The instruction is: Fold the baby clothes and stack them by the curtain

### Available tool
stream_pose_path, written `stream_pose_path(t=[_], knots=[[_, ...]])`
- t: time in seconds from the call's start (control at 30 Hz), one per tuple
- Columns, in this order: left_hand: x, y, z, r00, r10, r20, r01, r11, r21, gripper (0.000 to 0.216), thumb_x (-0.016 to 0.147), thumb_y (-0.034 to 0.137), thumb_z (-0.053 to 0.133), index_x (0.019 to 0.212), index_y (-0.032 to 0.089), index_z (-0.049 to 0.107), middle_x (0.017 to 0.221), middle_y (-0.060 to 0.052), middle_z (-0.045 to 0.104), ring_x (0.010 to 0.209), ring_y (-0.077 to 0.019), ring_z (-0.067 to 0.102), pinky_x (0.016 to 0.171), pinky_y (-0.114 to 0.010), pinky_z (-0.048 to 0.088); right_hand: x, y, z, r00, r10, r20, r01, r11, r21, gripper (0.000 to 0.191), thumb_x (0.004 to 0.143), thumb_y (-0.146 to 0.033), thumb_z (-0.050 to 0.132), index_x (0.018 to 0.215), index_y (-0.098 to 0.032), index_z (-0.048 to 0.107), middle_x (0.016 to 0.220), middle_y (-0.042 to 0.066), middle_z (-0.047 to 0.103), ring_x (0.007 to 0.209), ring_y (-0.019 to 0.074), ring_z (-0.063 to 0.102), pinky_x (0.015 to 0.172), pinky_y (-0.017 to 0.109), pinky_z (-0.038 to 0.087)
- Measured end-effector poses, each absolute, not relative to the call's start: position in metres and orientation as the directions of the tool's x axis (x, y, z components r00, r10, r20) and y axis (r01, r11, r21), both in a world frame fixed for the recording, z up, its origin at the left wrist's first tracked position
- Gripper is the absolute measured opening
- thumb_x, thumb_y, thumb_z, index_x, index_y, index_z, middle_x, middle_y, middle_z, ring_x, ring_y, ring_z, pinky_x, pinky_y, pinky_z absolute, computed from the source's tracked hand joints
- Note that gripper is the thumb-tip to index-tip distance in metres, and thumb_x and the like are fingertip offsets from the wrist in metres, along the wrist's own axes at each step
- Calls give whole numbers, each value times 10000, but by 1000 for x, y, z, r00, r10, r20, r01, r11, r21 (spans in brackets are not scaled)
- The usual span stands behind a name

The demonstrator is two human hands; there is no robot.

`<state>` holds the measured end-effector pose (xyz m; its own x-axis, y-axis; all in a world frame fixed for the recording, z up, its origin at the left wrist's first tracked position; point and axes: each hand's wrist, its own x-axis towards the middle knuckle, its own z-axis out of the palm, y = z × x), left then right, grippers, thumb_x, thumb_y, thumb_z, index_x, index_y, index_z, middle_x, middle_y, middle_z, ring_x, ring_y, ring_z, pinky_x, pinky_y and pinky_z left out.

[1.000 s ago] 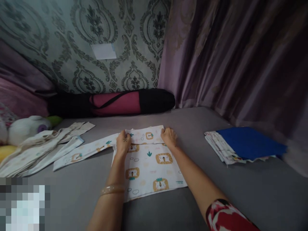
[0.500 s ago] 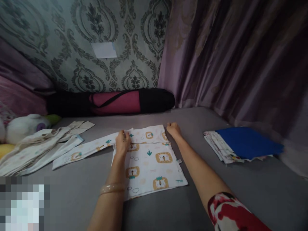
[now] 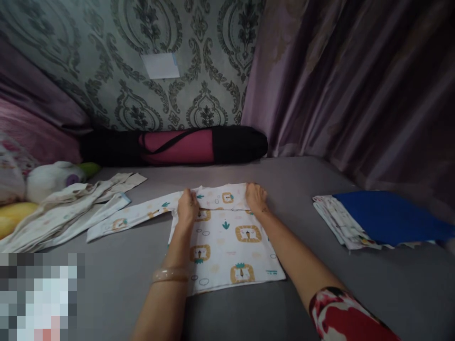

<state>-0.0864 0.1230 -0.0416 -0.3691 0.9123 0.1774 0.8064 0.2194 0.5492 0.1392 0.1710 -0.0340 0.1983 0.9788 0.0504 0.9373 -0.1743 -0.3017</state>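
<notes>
A white long-sleeved shirt (image 3: 231, 246) printed with lion faces and green leaves lies flat before me on the grey sheet. One sleeve stretches out to the left; a folded strip runs across the top of the body. At the top left, where the sleeve joins, my left hand (image 3: 187, 206) is closed on the fabric. My right hand (image 3: 256, 196) is closed at the strip's right end, fingers curled over the top corner and partly hidden.
Pale, crumpled clothes (image 3: 81, 203) lie to the left beside a white plush toy (image 3: 53, 180). To the right is a stack of folded clothes (image 3: 344, 225) with a blue piece (image 3: 387, 215) on top. A black and pink long bag (image 3: 177, 148) rests along the wall.
My right hand has moved in from beside the shirt's top right corner and now grips it. My left hand keeps its hold. The view has shifted slightly.
</notes>
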Motion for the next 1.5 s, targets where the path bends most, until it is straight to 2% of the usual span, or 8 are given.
stream_pose_path(t=[0.23, 0.47, 0.63, 0.77, 0.97, 1.13, 1.23, 1.5], knots=[[-82, 118, -41, -347, 915, 206, 883, 245, 400, 204, 931, 209, 381, 1018, 141, 553, 1034, -166, 591, 906, -264, 611, 716, -324, 448, 139, 171, -42, 259, 963, 78, 918, -220, -329, 430, 997, -245, 239, 1150, -76, 604, 1047, 239, 663, 994, 286, 648, 839, 385, 450], [-82, 114, -28, -429, 847, 313, 849, 260, 461, 310, 902, 258, 468, 1152, 81, 516, 1138, -213, 513, 1025, -305, 556, 833, -389, 455, 163, 179, -19, 283, 959, -8, 890, -266, -370, 371, 965, -242, 336, 1110, -99, 646, 1045, 198, 679, 998, 258, 644, 792, 300, 449], [-63, 117, -20, -132, 924, 359, 937, -2, 349, 297, 936, 247, 372, 1091, 130, 597, 1098, -180, 588, 1083, -307, 530, 933, -412, 400, 141, 157, -12, -38, 993, 113, 958, 68, -279, 407, 958, -165, 279, 1236, -116, 571, 1257, 161, 596, 1183, 225, 532, 972, 316, 368], [-42, 116, -37, 57, 959, 278, 924, -157, 350, 396, 939, 302, 384, 1244, 105, 543, 1306, -212, 536, 1297, -340, 403, 1078, -459, 267, 103, 137, -30, -304, 942, 140, 919, 329, -220, 531, 980, -327, 294, 1410, -30, 386, 1501, 190, 339, 1413, 264, 228, 1139, 414, 138], [-41, 118, -59, 24, 987, 157, 933, -79, 352, 549, 944, 366, 371, 1409, 76, 403, 1493, -210, 348, 1418, -330, 245, 1150, -459, 145, 94, 136, -46, -296, 952, 76, 916, 305, -260, 634, 962, -373, 274, 1478, -6, 240, 1563, 180, 178, 1444, 274, 119, 1155, 444, 74], [-44, 116, -53, -23, 996, 82, 975, 5, 224, 641, 957, 423, 287, 1454, 20, 313, 1531, -195, 271, 1432, -313, 207, 1164, -441, 154, 100, 142, -41, -184, 983, -14, 939, 171, -299, 662, 962, -379, 222, 1488, 20, 180, 1572, 194, 117, 1450, 272, 81, 1163, 399, 69], [-44, 115, -51, -41, 997, 64, 988, 31, 153, 597, 965, 336, 225, 1465, 16, 292, 1540, -159, 268, 1432, -290, 215, 1169, -426, 165, 101, 145, -41, -116, 993, -24, 957, 105, -271, 674, 962, -389, 218, 1484, 37, 183, 1567, 207, 128, 1448, 289, 79, 1164, 397, 59], [-59, 112, -51, -134, 984, 116, 983, 117, 141, 575, 956, 304, 250, 1447, 17, 336, 1517, -183, 312, 1416, -303, 259, 1146, -435, 228, 126, 152, -39, -266, 959, -100, 955, 247, -167, 716, 965, -473, 166, 1496, 8, 179, 1574, 173, 128, 1451, 271, 83, 1171, 397, 54]])
